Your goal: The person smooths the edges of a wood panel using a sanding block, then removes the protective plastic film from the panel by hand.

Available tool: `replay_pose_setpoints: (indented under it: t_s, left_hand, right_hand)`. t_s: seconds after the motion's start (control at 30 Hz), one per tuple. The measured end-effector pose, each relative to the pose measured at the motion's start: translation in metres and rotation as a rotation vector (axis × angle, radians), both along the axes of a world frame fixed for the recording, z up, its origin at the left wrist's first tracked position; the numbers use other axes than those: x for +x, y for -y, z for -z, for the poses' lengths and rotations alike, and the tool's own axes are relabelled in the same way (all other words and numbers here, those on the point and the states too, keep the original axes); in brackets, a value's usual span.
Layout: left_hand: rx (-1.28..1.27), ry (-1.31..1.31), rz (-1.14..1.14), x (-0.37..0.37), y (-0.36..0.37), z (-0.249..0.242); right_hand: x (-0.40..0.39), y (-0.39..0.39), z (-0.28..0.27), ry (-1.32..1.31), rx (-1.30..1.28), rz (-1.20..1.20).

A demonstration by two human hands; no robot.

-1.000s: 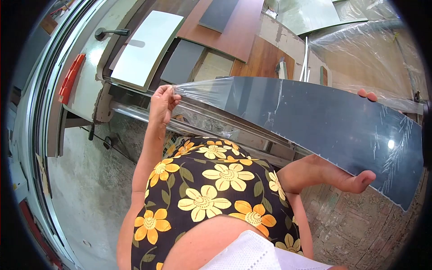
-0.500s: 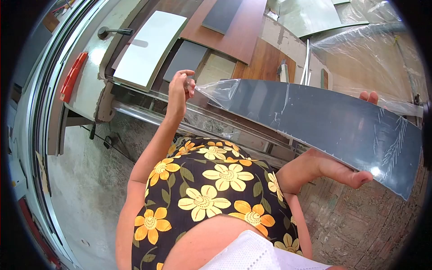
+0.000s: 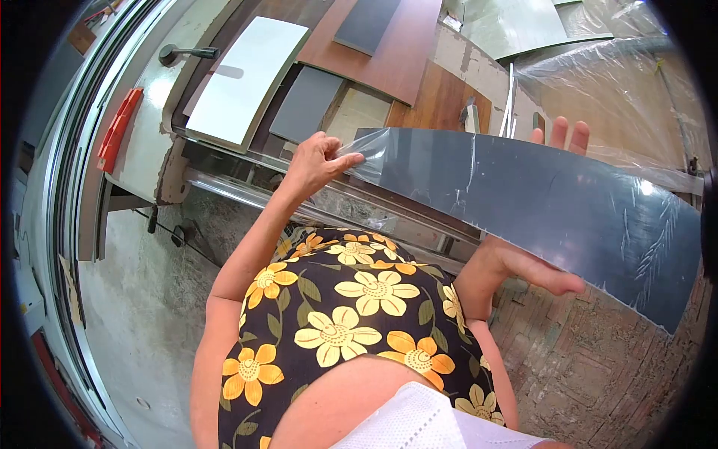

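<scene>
In the head view, the left hand (image 3: 321, 161) is clamped on clear film (image 3: 370, 153) at the left end of a long, dark gray panel (image 3: 523, 202), its thumb pointing along the film. The right hand (image 3: 527, 266) is spread open beneath the panel, its thumb at the near edge and 3 fingertips showing past the far edge. The panel is held up in front of the body, with whitish scratch-like marks near its right end. Beyond the left hand, a white board (image 3: 250, 82), a smaller gray board (image 3: 307, 103) and a reddish-brown board (image 3: 374, 67) lie side by side. A red bar (image 3: 120, 131) lies farther left, near a black lever (image 3: 187, 54).
</scene>
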State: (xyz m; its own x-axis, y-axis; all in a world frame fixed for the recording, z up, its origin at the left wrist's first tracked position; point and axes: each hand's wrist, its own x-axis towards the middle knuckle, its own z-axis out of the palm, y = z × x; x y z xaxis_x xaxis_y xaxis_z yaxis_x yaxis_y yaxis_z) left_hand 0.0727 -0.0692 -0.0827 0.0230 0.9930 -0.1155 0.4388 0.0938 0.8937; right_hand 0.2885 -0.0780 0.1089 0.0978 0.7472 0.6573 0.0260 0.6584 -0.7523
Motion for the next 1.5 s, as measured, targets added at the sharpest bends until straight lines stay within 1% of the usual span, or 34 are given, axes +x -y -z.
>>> replay_pose_setpoints:
  t_s: [0.03, 0.1, 0.17, 0.2, 0.3, 0.37, 0.4, 0.5, 0.57, 0.67, 0.77, 0.87, 0.97, 1.0, 1.07, 1.17, 1.3, 1.4, 1.43, 1.5]
  left_hand:
    - [-0.012, 0.067, 0.016, 0.001, -0.002, 0.007]
    - [-0.035, 0.202, 0.046, 0.004, -0.004, 0.024]
    - [-0.144, 0.402, 0.067, 0.008, -0.007, 0.023]
    - [-0.198, 0.501, 0.079, 0.009, -0.007, 0.022]
    - [-0.220, 0.643, 0.097, 0.011, -0.003, 0.018]
    - [-0.199, 0.726, 0.109, 0.008, 0.003, 0.003]
    - [-0.188, 0.767, 0.115, 0.007, 0.004, -0.005]
    - [-0.165, 0.672, 0.092, 0.006, 0.005, -0.019]
    - [-0.156, 0.616, 0.096, 0.001, 0.007, -0.020]
    - [-0.178, 0.648, 0.084, -0.006, 0.013, -0.017]
    - [-0.170, 0.704, 0.069, -0.010, 0.015, -0.014]
    - [-0.217, 0.750, 0.057, -0.017, 0.021, -0.009]
    - [-0.238, 0.781, 0.047, -0.027, 0.024, -0.007]
    - [-0.236, 0.790, 0.044, -0.031, 0.024, -0.006]
    - [-0.219, 0.766, 0.013, -0.038, 0.025, -0.004]
    - [-0.201, 0.794, 0.009, -0.050, 0.024, -0.008]
    - [-0.110, 0.794, -0.016, -0.071, 0.023, -0.007]
    - [-0.150, 0.786, -0.104, -0.084, 0.026, -0.014]
    - [-0.127, 0.823, -0.095, -0.090, 0.026, -0.011]
    - [-0.127, 0.816, -0.087, -0.100, 0.028, -0.012]
  right_hand:
    - [-0.006, 0.000, 0.004, 0.024, -0.004, 0.024]
    - [-0.005, -0.005, 0.017, -0.063, 0.043, 0.000]
    - [0.003, -0.015, 0.039, -0.287, 0.143, -0.098]
    - [0.003, -0.015, 0.039, -0.342, 0.145, -0.134]
    - [0.006, -0.016, 0.034, -0.517, 0.146, -0.208]
    - [0.013, -0.013, 0.022, -0.649, 0.128, -0.223]
    - [0.020, -0.012, 0.018, -0.653, 0.136, -0.277]
    - [0.040, -0.011, 0.006, -0.668, 0.160, -0.401]
    - [0.044, -0.009, 0.000, -0.683, 0.174, -0.420]
    - [0.052, -0.007, -0.010, -0.739, 0.140, -0.423]
    - [0.073, -0.008, -0.012, -0.648, 0.153, -0.447]
    - [0.089, -0.005, -0.015, -0.611, 0.158, -0.416]
    - [0.097, 0.000, -0.017, -0.729, 0.154, -0.381]
    - [0.102, 0.001, -0.018, -0.703, 0.151, -0.395]
    - [0.115, 0.003, -0.019, -0.651, 0.140, -0.421]
    - [0.128, 0.005, -0.020, -0.737, 0.147, -0.334]
    - [0.140, 0.007, -0.020, -0.677, 0.145, -0.354]
    - [0.146, 0.010, -0.020, -0.752, 0.142, -0.289]
    - [0.148, 0.010, -0.020, -0.785, 0.153, -0.260]
    - [0.150, 0.011, -0.020, -0.822, 0.164, -0.236]
